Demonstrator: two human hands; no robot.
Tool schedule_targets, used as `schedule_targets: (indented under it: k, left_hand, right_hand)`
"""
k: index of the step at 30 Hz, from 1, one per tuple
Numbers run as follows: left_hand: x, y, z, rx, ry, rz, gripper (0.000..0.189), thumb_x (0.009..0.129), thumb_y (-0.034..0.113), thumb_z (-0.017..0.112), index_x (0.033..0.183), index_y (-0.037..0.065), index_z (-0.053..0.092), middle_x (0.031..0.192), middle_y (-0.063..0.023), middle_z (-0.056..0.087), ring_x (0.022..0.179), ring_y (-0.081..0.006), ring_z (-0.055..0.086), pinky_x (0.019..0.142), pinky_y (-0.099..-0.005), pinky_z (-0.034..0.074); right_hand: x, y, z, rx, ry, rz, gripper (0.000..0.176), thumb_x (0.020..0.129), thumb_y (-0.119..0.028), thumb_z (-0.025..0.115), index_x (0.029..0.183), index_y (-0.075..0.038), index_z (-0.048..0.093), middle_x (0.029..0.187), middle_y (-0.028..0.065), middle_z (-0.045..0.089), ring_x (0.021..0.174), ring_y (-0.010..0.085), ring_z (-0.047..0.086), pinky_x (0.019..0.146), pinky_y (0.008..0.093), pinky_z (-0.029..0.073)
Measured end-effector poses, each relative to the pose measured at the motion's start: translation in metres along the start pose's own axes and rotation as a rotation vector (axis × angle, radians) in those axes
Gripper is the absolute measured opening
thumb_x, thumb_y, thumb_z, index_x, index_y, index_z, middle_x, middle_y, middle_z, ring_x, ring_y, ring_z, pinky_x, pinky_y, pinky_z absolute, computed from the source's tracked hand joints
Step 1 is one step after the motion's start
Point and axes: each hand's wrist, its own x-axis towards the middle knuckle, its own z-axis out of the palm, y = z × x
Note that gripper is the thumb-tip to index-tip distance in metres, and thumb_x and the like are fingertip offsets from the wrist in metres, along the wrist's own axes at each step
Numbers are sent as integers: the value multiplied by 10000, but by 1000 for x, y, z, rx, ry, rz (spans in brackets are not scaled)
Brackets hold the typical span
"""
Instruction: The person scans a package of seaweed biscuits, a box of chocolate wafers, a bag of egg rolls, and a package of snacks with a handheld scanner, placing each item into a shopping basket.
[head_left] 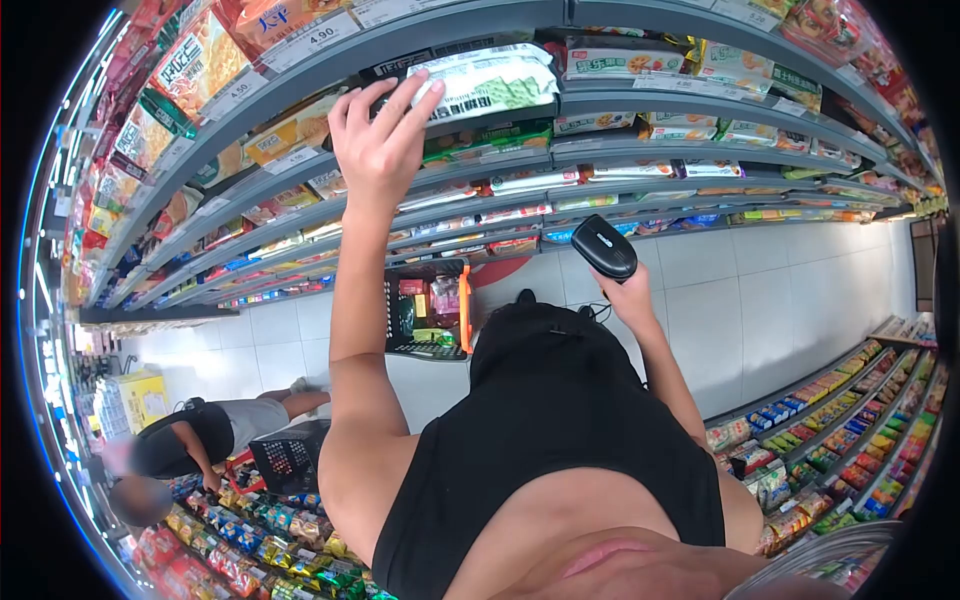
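Reaching over a white-and-green pack [490,85] at the shelf [600,97], the left hand [380,145] is spread, its fingertips on the pack's left end; whether the thumb pinches it cannot be told. The pack lies across the shelf front, above a row of darker green packs [490,142]. The right hand [625,290], fingers closed, holds a black scanner [604,249] to the right of the pack and apart from it. Below, a basket [466,322] with goods inside stands on the floor [700,285]; at far left is another person [205,435] beside a second basket [288,458]. Principal hazard: with contact only at one end, the pack could pivot and slip over the shelf edge. A push from the spread fingers could disturb neighbouring packs. The scanner could knock the shelf front if swung carelessly, since attention is divided between two hands.
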Motion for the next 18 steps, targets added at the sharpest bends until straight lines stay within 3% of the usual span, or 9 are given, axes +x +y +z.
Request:
schedule_targets:
  k: [2, 6, 9, 10, 13, 16, 18]
  left_hand:
    - [-3, -3, 9, 26, -6, -17, 505, 739, 27, 733, 1195, 245, 742, 1193, 53, 722, 1032, -225, 632, 968, -447, 425]
    - [0, -9, 17, 31, -265, -125, 567, 766, 55, 726, 1299, 242, 678, 1231, 34, 709, 1104, -256, 618, 977, -472, 420]
    - [9, -27, 30, -102, -290, -61, 545, 765, 70, 730, 1282, 238, 686, 1260, -3, 703, 1149, -281, 614, 994, -487, 429]
    - [10, -29, 30, -144, -335, -104, 438, 845, 125, 701, 1274, 218, 693, 1230, -44, 717, 1156, -315, 622, 998, -475, 454]
    - [17, -30, 34, -230, -658, -402, 323, 941, 206, 644, 1259, 196, 702, 1160, -83, 735, 1118, -335, 640, 984, -436, 481]
    - [26, -27, 33, -247, -656, -392, 302, 964, 277, 646, 1179, 74, 707, 1046, -218, 714, 991, -451, 646, 850, -485, 520]
    - [24, -21, 37, -241, -553, -344, 278, 952, 262, 664, 1165, 92, 722, 1059, -195, 722, 980, -433, 657, 845, -476, 524]
  right_hand:
    - [-1, 4, -3, -3, 3, 1, 238, 884, -38, 762, 1101, 37, 700, 988, 56, 742, 901, 94, 652, 798, 275, 517]
    - [-4, 8, -8, 0, 13, 15, 242, 883, -37, 763, 1102, 41, 696, 989, 61, 742, 901, 98, 655, 796, 276, 519]
    - [-5, 14, -14, 4, -5, 26, 241, 881, -36, 764, 1098, 43, 695, 989, 63, 743, 898, 100, 658, 798, 279, 521]
    - [-5, 15, -15, 6, -14, 28, 240, 881, -36, 765, 1096, 44, 694, 989, 63, 743, 897, 101, 659, 799, 280, 521]
    - [-4, 11, -19, -13, -40, 43, 245, 877, -40, 769, 1095, 44, 692, 990, 66, 745, 893, 104, 662, 801, 283, 522]
    - [-3, 11, -22, 1, -51, 34, 250, 876, -44, 771, 1096, 44, 691, 989, 66, 745, 893, 103, 661, 800, 284, 521]
    - [-3, 14, -25, 4, -58, 42, 254, 876, -46, 772, 1099, 43, 690, 990, 66, 745, 897, 103, 660, 802, 284, 521]
